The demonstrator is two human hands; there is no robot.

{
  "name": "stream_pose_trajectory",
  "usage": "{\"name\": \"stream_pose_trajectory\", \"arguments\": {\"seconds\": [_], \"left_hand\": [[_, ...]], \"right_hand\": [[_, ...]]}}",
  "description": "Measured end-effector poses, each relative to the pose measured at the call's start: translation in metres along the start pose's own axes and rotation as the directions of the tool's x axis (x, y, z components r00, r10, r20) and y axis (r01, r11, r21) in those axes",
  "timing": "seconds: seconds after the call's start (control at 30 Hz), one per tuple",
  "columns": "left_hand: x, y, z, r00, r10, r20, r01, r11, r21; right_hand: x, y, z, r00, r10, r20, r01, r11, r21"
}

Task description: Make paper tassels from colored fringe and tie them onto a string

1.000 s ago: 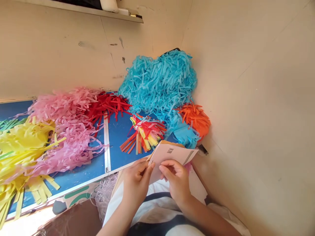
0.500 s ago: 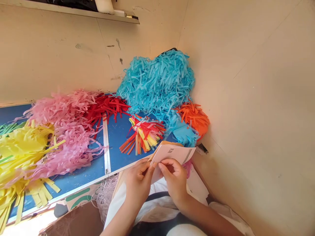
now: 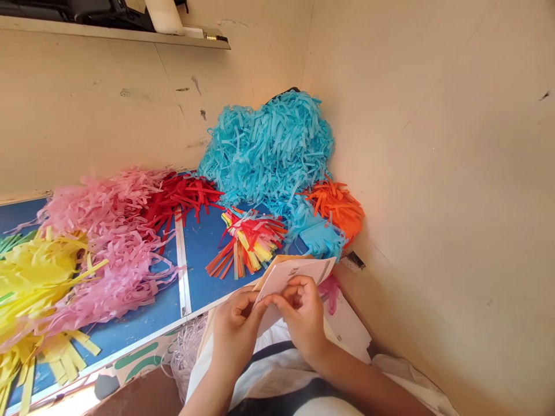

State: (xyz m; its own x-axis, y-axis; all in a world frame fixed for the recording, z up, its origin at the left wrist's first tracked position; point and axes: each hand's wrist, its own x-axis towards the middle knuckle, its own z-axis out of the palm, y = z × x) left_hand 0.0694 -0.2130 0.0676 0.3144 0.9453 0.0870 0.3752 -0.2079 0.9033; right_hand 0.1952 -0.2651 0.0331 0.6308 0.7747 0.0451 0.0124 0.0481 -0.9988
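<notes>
My left hand [image 3: 237,320] is closed around the lower left edge of a folded white paper [image 3: 284,276], which has small dark print on it. Behind that paper shows a tan layer [image 3: 267,267], like card or an envelope. The fingers of my right hand [image 3: 301,315] are pinched at the front of the white paper, thumb close to my left thumb. Whether something tiny sits between those fingertips is hidden. Just beyond the paper, a multicoloured bundle of paper strips [image 3: 251,240] lies on the blue table [image 3: 203,283].
Fringed paper heaps crowd the table: yellow [image 3: 39,277], pink [image 3: 108,202], red [image 3: 186,193], light blue [image 3: 269,150] and orange [image 3: 333,208]. Walls meet at the back right. A shelf [image 3: 130,36] juts out at upper left. White sheets [image 3: 347,326] lie low at my right.
My view has shifted slightly, so the table things sit a little lower and further left. My right fingers have curled in closer to my left thumb at the paper.
</notes>
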Motion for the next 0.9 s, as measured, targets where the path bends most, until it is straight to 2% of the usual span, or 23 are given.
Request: {"name": "stream_pose_trajectory", "arguments": {"seconds": [0.17, 0.3, 0.37, 0.43, 0.5, 0.57, 0.6, 0.63, 0.67, 0.77, 0.83, 0.9], "left_hand": [[0.0, -0.005, -0.003, 0.997, -0.062, -0.045, 0.062, 0.998, 0.004], [0.0, -0.003, -0.001, 0.999, -0.002, 0.039, 0.002, 1.0, 0.003], [-0.001, -0.003, 0.0, 0.999, 0.011, 0.033, -0.012, 1.0, 0.028], [-0.002, -0.004, -0.002, 1.0, 0.018, 0.009, -0.018, 0.998, 0.053], [-0.002, -0.006, -0.009, 0.998, 0.056, 0.025, -0.057, 0.997, 0.058], [-0.002, -0.007, -0.021, 0.985, 0.14, 0.097, -0.145, 0.988, 0.051], [-0.002, -0.006, -0.029, 0.97, 0.195, 0.149, -0.203, 0.978, 0.04], [-0.001, -0.005, -0.038, 0.945, 0.256, 0.205, -0.266, 0.964, 0.021], [0.0, -0.002, -0.048, 0.911, 0.323, 0.258, -0.333, 0.943, -0.005], [0.002, 0.011, -0.079, 0.795, 0.494, 0.352, -0.503, 0.861, -0.074], [0.003, 0.02, -0.096, 0.752, 0.557, 0.353, -0.573, 0.817, -0.066], [0.002, 0.021, -0.11, 0.731, 0.595, 0.334, -0.625, 0.78, -0.022]], "right_hand": [[0.013, 0.012, -0.022, 0.999, -0.034, -0.038, 0.021, 0.953, -0.302], [0.014, 0.013, -0.027, 0.99, -0.122, 0.07, 0.141, 0.849, -0.51], [0.017, 0.011, -0.03, 0.987, -0.139, 0.075, 0.157, 0.807, -0.57], [0.023, 0.006, -0.041, 0.968, -0.25, 0.034, 0.222, 0.777, -0.589], [0.031, -0.005, -0.06, 0.904, -0.427, 0.012, 0.35, 0.724, -0.594], [0.041, -0.021, -0.085, 0.856, -0.501, 0.127, 0.48, 0.679, -0.556], [0.046, -0.03, -0.098, 0.858, -0.459, 0.229, 0.509, 0.705, -0.494], [0.051, -0.039, -0.109, 0.861, -0.373, 0.347, 0.498, 0.76, -0.418], [0.057, -0.047, -0.119, 0.842, -0.271, 0.466, 0.456, 0.819, -0.347], [0.074, -0.063, -0.128, 0.696, -0.061, 0.715, 0.356, 0.895, -0.27], [0.08, -0.067, -0.115, 0.583, -0.006, 0.813, 0.364, 0.896, -0.254], [0.081, -0.069, -0.093, 0.495, 0.004, 0.869, 0.344, 0.917, -0.2]]}}
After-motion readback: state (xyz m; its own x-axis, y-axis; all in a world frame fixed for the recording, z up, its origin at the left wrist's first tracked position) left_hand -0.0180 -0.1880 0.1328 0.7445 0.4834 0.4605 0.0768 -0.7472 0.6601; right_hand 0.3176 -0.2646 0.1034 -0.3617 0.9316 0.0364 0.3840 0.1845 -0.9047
